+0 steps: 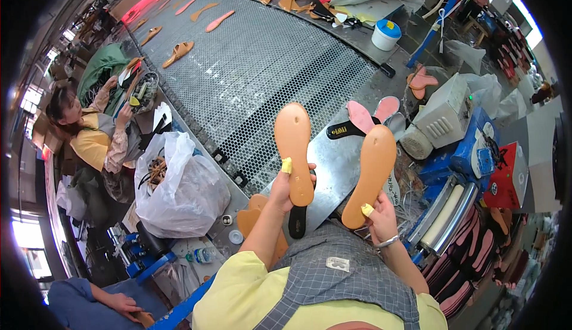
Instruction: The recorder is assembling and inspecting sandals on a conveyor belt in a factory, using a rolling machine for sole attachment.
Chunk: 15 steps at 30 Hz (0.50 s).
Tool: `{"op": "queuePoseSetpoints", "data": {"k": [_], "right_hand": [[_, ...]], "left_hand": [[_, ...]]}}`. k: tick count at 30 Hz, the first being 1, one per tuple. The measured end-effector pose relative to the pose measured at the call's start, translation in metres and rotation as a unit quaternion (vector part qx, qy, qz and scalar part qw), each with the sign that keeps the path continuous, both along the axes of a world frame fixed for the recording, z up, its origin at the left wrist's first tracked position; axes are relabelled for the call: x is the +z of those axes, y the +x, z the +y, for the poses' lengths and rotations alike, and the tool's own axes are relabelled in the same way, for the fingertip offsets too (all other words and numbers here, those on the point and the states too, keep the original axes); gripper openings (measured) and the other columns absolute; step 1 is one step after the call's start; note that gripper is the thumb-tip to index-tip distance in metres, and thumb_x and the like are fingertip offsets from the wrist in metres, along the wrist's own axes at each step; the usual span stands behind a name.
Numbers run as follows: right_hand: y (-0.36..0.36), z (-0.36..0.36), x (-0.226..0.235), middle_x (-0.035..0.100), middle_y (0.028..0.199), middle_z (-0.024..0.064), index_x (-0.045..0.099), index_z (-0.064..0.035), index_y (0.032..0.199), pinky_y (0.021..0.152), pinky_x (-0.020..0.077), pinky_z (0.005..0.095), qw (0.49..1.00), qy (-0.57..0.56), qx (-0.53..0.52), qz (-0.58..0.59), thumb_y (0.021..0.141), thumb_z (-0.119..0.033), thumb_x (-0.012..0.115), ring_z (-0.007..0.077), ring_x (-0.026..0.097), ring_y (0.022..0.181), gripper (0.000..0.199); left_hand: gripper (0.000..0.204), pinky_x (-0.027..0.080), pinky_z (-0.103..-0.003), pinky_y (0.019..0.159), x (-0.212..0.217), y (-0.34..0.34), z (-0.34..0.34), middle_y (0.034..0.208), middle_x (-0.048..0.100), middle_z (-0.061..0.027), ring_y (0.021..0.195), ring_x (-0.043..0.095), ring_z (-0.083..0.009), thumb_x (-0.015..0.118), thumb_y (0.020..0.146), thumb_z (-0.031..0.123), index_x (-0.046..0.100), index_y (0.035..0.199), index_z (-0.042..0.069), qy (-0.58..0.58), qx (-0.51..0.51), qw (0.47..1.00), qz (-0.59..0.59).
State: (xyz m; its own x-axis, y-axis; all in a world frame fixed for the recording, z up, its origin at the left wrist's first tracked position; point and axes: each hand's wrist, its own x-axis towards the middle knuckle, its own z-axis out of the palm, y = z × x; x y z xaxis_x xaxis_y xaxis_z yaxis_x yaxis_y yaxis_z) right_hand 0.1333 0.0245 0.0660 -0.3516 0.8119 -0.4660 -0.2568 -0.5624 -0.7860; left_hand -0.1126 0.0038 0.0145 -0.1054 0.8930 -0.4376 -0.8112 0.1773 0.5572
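In my left hand (282,190) is a tan shoe sole (292,133), held upright by its narrow heel end, with the fingers behind it. My right hand (384,219) grips a second tan sole (374,162) by its lower end, tilted to the right. Yellow tape wraps both thumbs. Below the left sole lies a black insole (297,221). Beyond the right sole, another black insole (347,129) and pink insoles (360,117) rest at the far end of a shiny metal plate (326,178). More tan soles (257,214) lie left of my lap, partly hidden by my left arm.
A mesh conveyor (250,68) carrying sandals and insoles stretches ahead. Left stands a stuffed plastic bag (182,196), with a co-worker (98,130) beyond it. A roller machine (444,217) is close on my right. A white bucket (385,37) sits at the far right edge.
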Motion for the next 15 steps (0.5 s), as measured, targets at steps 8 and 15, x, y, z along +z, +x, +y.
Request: {"op": "queuePoseSetpoints", "data": {"k": [8, 15], "right_hand": [[-0.019, 0.002, 0.007, 0.058, 0.112, 0.0095, 0.041, -0.0019, 0.125, 0.072, 0.0529, 0.0258, 1.0, 0.006, 0.024, -0.004, 0.083, 0.007, 0.053, 0.0153, 0.06, 0.095, 0.045], [-0.037, 0.012, 0.021, 0.058, 0.113, 0.0068, 0.039, -0.0034, 0.129, 0.077, 0.0518, 0.0278, 0.998, 0.036, 0.06, -0.009, 0.081, 0.006, 0.055, 0.0156, 0.06, 0.097, 0.051]], "left_hand": [[0.056, 0.054, -0.03, 0.063, -0.01, -0.015, -0.015, 0.097, 0.063, -0.0138, 0.074, 0.064, -0.018, 0.031, 0.098, 0.048, 0.05, 0.117, -0.001, -0.004, -0.006, 1.0, -0.007], [0.044, 0.054, -0.028, 0.061, -0.005, -0.015, -0.014, 0.095, 0.064, -0.0117, 0.073, 0.064, -0.0165, 0.035, 0.099, 0.037, 0.053, 0.114, 0.0, -0.009, 0.043, 0.999, -0.014]]}}
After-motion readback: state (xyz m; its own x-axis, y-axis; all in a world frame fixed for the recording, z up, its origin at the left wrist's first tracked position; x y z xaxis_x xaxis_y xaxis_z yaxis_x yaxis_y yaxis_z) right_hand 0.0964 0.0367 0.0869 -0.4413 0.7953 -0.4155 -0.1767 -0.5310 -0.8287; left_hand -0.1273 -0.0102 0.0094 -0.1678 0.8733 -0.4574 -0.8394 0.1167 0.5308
